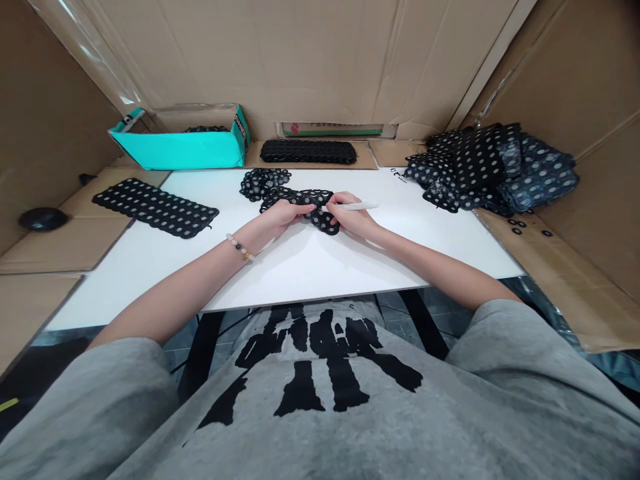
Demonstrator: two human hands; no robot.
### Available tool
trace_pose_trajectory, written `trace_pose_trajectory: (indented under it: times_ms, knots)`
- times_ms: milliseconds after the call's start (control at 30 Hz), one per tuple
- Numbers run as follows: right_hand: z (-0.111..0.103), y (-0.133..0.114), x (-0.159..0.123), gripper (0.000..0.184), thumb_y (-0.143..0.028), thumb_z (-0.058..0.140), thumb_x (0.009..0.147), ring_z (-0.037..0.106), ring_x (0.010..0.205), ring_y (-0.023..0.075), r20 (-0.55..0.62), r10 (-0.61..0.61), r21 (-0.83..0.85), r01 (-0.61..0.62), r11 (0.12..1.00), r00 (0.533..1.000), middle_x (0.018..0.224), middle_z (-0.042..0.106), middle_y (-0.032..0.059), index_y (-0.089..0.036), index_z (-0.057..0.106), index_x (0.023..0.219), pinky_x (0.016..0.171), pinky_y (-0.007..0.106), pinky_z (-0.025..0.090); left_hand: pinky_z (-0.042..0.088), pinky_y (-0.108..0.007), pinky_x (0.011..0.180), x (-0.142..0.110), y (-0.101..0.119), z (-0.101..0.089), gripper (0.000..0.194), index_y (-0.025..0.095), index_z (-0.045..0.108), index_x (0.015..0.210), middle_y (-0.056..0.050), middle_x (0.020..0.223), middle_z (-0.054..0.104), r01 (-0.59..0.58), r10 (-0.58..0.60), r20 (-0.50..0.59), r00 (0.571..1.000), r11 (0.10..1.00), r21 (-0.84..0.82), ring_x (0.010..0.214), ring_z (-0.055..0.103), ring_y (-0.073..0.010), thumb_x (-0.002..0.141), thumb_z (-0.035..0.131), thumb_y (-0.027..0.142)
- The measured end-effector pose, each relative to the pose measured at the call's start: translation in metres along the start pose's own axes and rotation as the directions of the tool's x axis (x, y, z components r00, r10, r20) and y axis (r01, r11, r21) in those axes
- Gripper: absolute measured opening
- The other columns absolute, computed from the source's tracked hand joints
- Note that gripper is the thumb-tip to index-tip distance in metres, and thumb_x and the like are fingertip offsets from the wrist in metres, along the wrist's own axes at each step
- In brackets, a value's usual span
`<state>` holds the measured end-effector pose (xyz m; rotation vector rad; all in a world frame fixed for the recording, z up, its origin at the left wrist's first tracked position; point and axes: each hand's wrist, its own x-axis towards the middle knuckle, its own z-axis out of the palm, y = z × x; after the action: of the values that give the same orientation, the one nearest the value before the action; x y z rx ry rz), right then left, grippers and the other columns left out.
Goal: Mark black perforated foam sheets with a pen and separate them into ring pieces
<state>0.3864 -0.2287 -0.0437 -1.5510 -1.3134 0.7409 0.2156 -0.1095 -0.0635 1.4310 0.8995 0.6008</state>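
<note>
On the flat white worktop [310,270], you handle a black dotted flexible strip [300,197].
Your left hand's [283,217] fingers pinch it; your right hand's [353,219] fingers close around a slim white pen [359,206].

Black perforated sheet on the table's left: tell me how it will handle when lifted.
The black perforated sheet will probably droop: a bent sheet curls between the left hand and the right hand, which holds a white pen. Its many holes suggest little weight for its size.

Nothing clearly legible, tiny print on the label strip [336,129], dark lettering on the teal box [241,131], distorted black print on the grey T-shirt [320,363]
</note>
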Motion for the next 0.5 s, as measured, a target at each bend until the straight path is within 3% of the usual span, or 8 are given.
trace_pose_trajectory:
  times_ms: [167,267,367,433,500]
  knots:
    - [0.002,0.0,-0.002,0.018,-0.031,0.055,0.091,0.063,0.075,0.0126,-0.013,-0.051,-0.063,0.05,0.997,0.999,0.127,0.056,0.0102,-0.018,0.06,0.08,0.055,0.024,0.051,0.043,-0.031,0.059,0.004,-0.001,-0.004,0.031,0.017,0.061,0.065,-0.004,0.064,0.062,0.025,-0.026,0.017,1.0,1.0,0.015,0.06,0.052,-0.0152,0.063,0.09,0.029]
    - [0.005,0.004,0.002,0.016,-0.029,0.055,0.09,0.064,0.097,0.0195,-0.032,-0.132,-0.151,0.125,0.98,0.991,0.122,0.059,0.0095,-0.019,0.06,0.078,0.08,0.032,0.058,0.043,-0.031,0.059,0.003,0.0,-0.001,0.03,0.017,0.062,0.065,-0.004,0.065,0.063,0.049,-0.049,-0.005,0.999,0.999,0.016,0.058,0.051,-0.014,0.062,0.089,0.027]
    - [0.008,0.011,0.008,0.015,-0.027,0.056,0.089,0.06,0.114,0.0234,-0.06,-0.202,-0.253,0.181,0.951,0.978,0.116,0.062,0.009,-0.021,0.06,0.076,0.103,0.039,0.051,0.044,-0.031,0.06,-0.002,0.004,0.003,0.027,0.017,0.065,0.07,-0.005,0.071,0.067,0.069,-0.069,0.001,0.998,0.997,0.026,0.061,0.055,-0.0156,0.064,0.088,0.028]
    - [0.008,0.013,0.01,0.014,-0.028,0.058,0.088,0.06,0.114,0.0236,-0.064,-0.217,-0.257,0.194,0.947,0.974,0.114,0.063,0.0089,-0.021,0.06,0.076,0.104,0.039,0.05,0.043,-0.032,0.059,-0.006,0.009,0.005,0.027,0.018,0.064,0.069,-0.004,0.067,0.065,0.078,-0.077,-0.01,0.997,0.993,0.086,0.061,0.055,-0.0167,0.065,0.088,0.031]
    - [0.007,0.014,0.011,0.014,-0.029,0.058,0.088,0.064,0.103,0.0213,-0.05,-0.182,-0.195,0.169,0.966,0.982,0.111,0.064,0.0084,-0.02,0.06,0.077,0.09,0.035,0.056,0.041,-0.032,0.058,-0.011,0.016,0.005,0.031,0.019,0.061,0.063,-0.002,0.058,0.058,0.063,-0.059,-0.025,0.998,0.979,0.193,0.059,0.053,-0.0174,0.067,0.088,0.033]
